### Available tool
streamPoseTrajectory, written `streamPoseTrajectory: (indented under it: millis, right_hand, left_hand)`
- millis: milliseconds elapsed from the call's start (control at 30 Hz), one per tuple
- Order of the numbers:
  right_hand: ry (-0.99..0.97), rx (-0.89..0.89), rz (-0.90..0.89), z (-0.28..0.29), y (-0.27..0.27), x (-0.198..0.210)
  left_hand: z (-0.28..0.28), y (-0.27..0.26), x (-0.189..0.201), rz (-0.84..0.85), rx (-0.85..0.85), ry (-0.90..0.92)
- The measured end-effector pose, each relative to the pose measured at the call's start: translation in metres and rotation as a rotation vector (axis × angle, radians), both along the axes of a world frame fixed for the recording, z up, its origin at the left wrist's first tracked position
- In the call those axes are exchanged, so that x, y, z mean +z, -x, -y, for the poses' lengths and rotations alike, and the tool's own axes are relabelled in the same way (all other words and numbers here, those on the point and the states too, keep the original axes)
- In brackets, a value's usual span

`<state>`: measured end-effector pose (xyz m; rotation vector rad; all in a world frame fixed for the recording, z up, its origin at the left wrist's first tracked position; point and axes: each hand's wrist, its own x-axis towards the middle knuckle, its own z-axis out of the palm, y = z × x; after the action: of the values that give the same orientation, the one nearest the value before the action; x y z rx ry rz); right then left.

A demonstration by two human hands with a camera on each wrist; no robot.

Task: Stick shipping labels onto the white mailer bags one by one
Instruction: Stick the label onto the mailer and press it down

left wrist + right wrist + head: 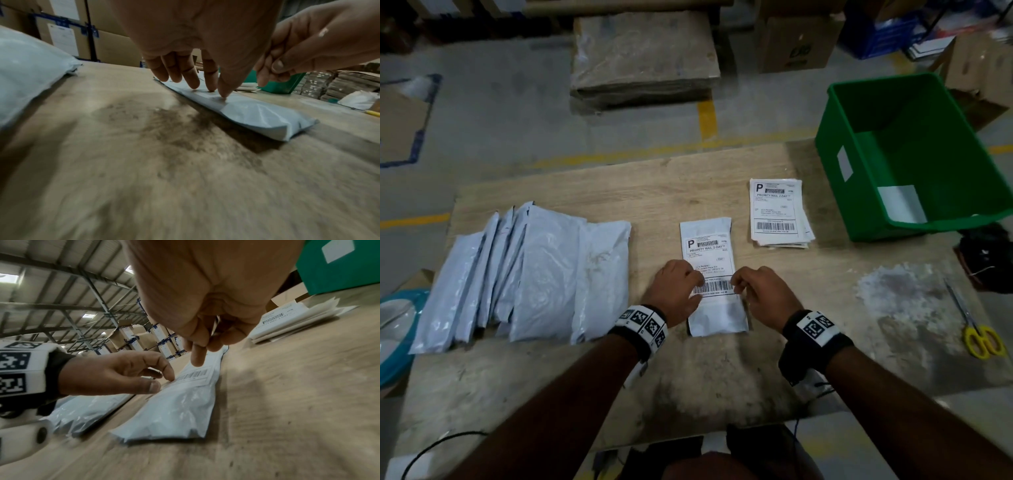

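Note:
A white mailer bag [717, 318] lies flat at the middle of the wooden table [602, 383], with a shipping label [710, 257] on its top face. My left hand [697, 289] presses straight fingertips [209, 88] onto the label's left edge near the barcode. My right hand [738, 287] is at the label's right edge with curled fingers. Its thumb and fingers [273, 71] pinch what looks like a thin pale backing strip. The right wrist view shows one fingertip [197, 361] touching the label [195, 374] on the mailer [174, 415].
A pile of several unlabelled mailers [527, 274] lies to the left. A stack of labels [777, 212] sits right of the centre mailer. A green bin [835, 154] stands at the far right corner, yellow-handled scissors [976, 329] on the right edge. Cardboard boxes stand on the floor beyond.

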<state>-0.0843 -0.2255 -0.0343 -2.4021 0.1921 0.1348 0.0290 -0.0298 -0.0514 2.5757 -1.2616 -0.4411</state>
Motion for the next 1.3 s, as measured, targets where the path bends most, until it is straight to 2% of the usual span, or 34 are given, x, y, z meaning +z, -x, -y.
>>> streamPoseTrajectory:
  millis: [200,367,500,667,767,900,1033,1167,1300]
  right_hand:
    - [0.109,0.002,-0.206,-0.011,0.009,-0.003]
    - [0.141,0.015,-0.185,-0.017,0.015,0.000]
    - [0.171,0.007,-0.176,-0.018,0.017,-0.003]
    - [0.198,0.033,-0.198,-0.018,0.014,0.001]
    - [0.228,0.058,-0.126,-0.023,0.008,0.006]
    - [0.258,0.122,-0.056,-0.034,-0.003,0.006]
    - [0.323,0.078,-0.072,-0.039,-0.014,0.004]
    - [0.374,0.139,-0.203,-0.036,-0.023,0.001]
    - [0.324,0.116,-0.155,-0.030,-0.032,0.006]
  left_hand:
    - [-0.015,0.014,0.000,-0.010,0.051,0.035]
    - [-0.030,0.025,0.001,0.026,-0.018,-0.007]
    - [-0.042,0.027,-0.001,0.022,0.034,0.057]
    - [-0.037,0.030,0.008,0.032,-0.034,-0.075]
    - [-0.037,0.025,0.010,-0.001,0.015,-0.053]
    - [-0.035,0.020,0.010,-0.043,0.027,-0.113]
    - [-0.030,0.014,0.013,-0.050,0.085,-0.093]
    - [-0.019,0.005,0.013,-0.049,0.076,-0.119]
    - [-0.008,-0.006,0.010,-0.013,0.012,-0.187]
